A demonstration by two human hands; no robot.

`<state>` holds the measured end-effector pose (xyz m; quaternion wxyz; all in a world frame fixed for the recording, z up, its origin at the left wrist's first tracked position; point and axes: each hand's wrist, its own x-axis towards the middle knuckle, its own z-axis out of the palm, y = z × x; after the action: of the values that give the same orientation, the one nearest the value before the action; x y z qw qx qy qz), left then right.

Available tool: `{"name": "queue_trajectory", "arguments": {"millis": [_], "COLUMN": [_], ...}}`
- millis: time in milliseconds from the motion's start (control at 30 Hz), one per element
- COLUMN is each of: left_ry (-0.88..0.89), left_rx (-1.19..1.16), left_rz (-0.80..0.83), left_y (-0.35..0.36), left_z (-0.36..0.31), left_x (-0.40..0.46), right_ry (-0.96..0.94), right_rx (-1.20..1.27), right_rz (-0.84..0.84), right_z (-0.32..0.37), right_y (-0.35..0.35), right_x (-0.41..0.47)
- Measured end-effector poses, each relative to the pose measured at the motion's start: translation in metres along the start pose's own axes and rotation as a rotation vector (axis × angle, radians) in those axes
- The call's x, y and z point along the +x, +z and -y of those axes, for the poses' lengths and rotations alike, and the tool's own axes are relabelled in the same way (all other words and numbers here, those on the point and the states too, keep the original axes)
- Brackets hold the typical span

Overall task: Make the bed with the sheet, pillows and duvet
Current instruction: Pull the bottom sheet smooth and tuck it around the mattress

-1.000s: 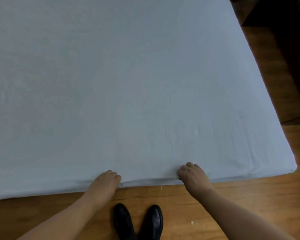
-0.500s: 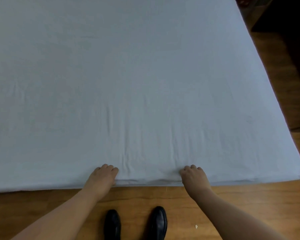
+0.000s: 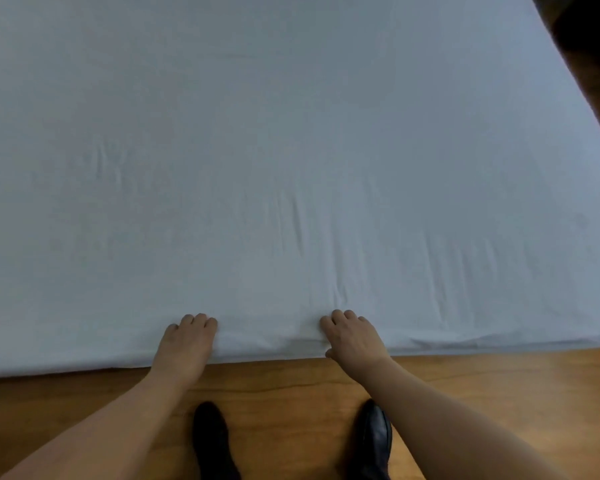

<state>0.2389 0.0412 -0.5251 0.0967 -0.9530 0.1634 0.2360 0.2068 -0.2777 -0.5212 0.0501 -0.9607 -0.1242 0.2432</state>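
- Nearest to us, two black shoes (image 3: 219, 441) stand on the wooden floor (image 3: 284, 393), toes pointing at the bed, with both bare forearms reaching over them.
- Our left hand (image 3: 187, 341) lies on the sheet (image 3: 291, 150) at the near edge of the bed, left of its middle. Its fingers are curled down into the cloth, knuckles up; whether they pinch the fabric or only press on it we cannot tell.
- Our right hand (image 3: 352, 336) sits on the same near edge, apart from the left one. Its fingers are bent into the sheet and the thumb hooks down over the edge, so it grips the cloth there.
- Between and just beyond the hands the sheet bunches into a small soft fold along the edge, and short creases run from the right hand away from us toward the far side.
- The sheet is plain, pale blue-white, and covers the whole bed top; its near hem hangs just over the edge above the floor.
- Further in, a faint patch of wrinkles shows on the left side; the rest lies flat and smooth.
- The bed's right edge slants away up to the top right corner, and the sheet stretches off past the top and left of the view, so we cannot tell its long axis.
- Beyond that right edge is dark floor.
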Motion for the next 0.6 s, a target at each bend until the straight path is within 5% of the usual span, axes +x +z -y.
{"name": "queue_trajectory", "arguments": {"millis": [200,333,600], "left_ry": [0.125,0.231,0.240], "left_rx": [-0.042,-0.032,-0.078], "left_rz": [0.020,-0.002,-0.053], "left_y": [0.000,0.009,0.017], "left_z": [0.052,0.067,0.073], "left_x": [-0.005,-0.004,-0.005], "right_ry": [0.073,0.145,0.114], "right_rx": [-0.126,-0.137,-0.090], "right_rz": [-0.048,0.092,0.078], "right_z": [0.030,0.032,0.028], "right_y": [0.011,0.005,0.006], "right_x": [0.015,0.020,0.025]}}
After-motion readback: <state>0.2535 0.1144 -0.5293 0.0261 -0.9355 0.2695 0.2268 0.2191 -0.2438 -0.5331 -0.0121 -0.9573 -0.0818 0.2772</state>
